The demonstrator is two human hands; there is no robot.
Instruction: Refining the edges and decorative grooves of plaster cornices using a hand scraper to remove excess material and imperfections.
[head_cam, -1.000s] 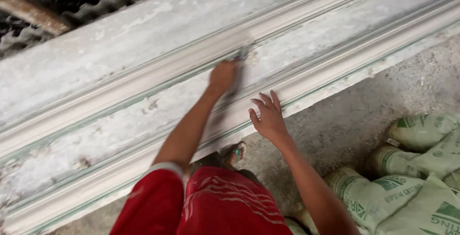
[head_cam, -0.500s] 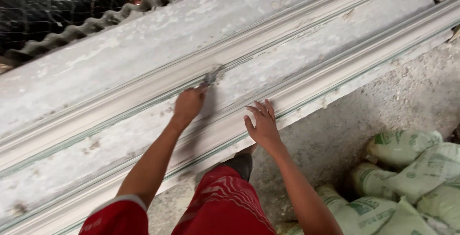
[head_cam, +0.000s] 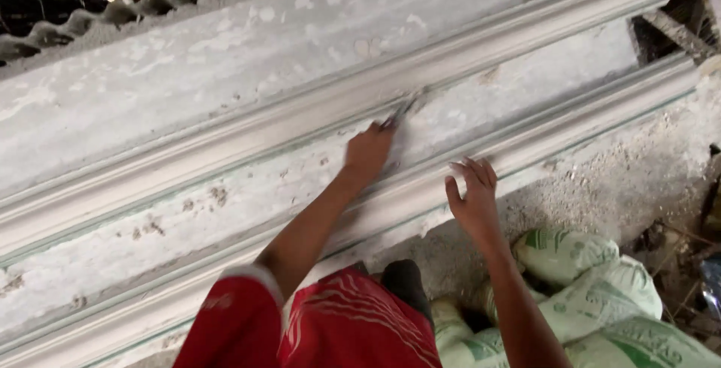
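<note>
Left hand (head_cam: pixel 368 154), at the frame's centre, grips a small scraper (head_cam: pixel 402 110) whose tip touches the long white plaster moulding (head_cam: pixel 225 150). Right hand (head_cam: pixel 473 199), just right of it, is open with fingers spread against the moulding's lower edge, above green-printed sacks (head_cam: pixel 586 278).

Dusty concrete floor (head_cam: pixel 631 180), stacked green-printed sacks (head_cam: pixel 593 293), corrugated sheet (head_cam: pixel 150 0) behind.
</note>
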